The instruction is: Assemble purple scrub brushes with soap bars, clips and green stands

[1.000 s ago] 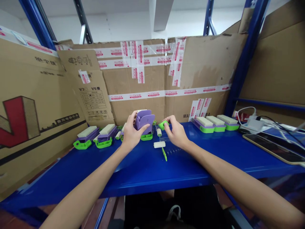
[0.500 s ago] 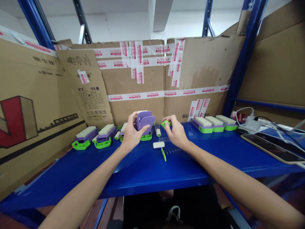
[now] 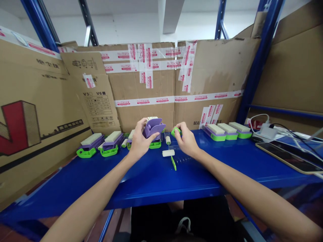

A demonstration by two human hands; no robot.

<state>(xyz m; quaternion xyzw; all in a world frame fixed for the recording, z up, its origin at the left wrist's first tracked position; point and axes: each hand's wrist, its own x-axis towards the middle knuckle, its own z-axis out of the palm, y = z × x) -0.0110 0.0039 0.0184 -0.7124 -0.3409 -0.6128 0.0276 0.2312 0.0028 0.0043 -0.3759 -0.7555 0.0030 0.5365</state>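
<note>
My left hand (image 3: 139, 141) is closed around a purple brush body (image 3: 154, 127), tilted, its pale bristles facing away at the top. To its right, my right hand (image 3: 187, 139) grips a bright green plastic part (image 3: 174, 131) between thumb and fingers; most of that part is hidden. The two held pieces are apart. On the table below lie a white roller (image 3: 168, 153), a small green strip (image 3: 173, 163) and a thin spring (image 3: 184, 159). Another roller (image 3: 168, 140) with a green end lies between the hands, farther back.
Purple-and-green brushes (image 3: 110, 141) with loose green pieces stand at the left of the blue table (image 3: 161, 188). Three brushes (image 3: 225, 131) stand at the back right. A phone (image 3: 290, 156), cables and a white adapter (image 3: 267, 131) lie at the far right. Cardboard walls (image 3: 146, 117) enclose the back.
My left hand has tilted the purple brush body slightly, so more of its inside shows. My right hand has barely moved and keeps the green part.
</note>
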